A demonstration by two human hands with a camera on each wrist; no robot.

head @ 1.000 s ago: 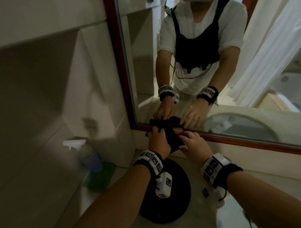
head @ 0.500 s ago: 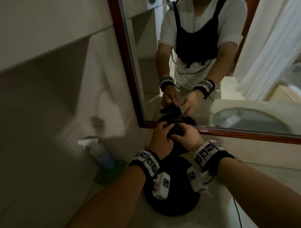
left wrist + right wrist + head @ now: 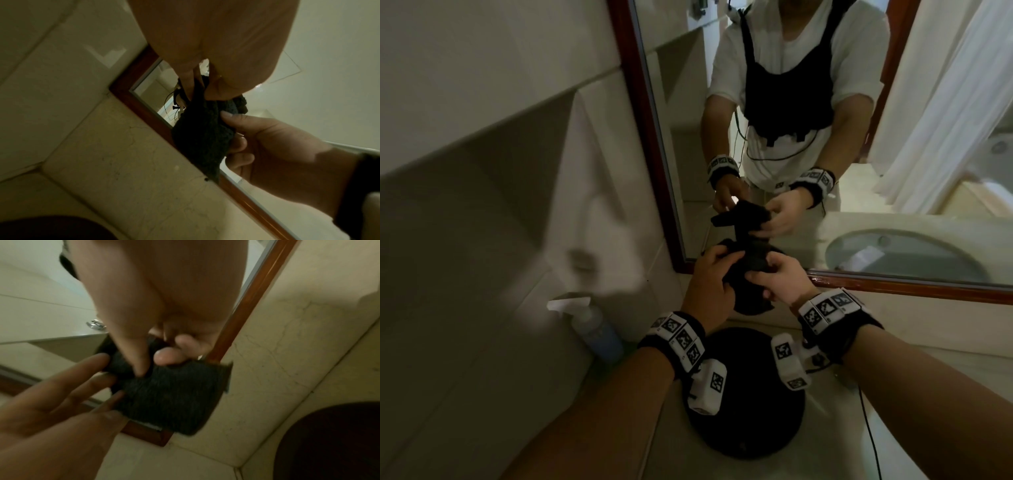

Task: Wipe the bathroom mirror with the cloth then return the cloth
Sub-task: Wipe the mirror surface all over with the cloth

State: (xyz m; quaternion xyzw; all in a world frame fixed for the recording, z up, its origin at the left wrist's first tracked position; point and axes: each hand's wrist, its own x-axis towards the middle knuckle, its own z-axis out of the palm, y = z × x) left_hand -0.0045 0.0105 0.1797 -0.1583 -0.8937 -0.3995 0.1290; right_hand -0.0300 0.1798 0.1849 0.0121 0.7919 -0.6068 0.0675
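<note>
Lifted off the mirror [image 3: 808,144], both hands pinch the cloth [image 3: 743,274]; only head view shows the spray bottle [image 3: 592,329].

Black wristbands [image 3: 839,339] with white square-coded marker blocks [image 3: 681,337] circle both bare forearms.

A pale stone counter [image 3: 739,445] runs below the wood-framed mirror. A round black object [image 3: 743,428] lies on it near the front, and a spray bottle [image 3: 594,329] stands upright in the left corner by the tiled wall.
</note>
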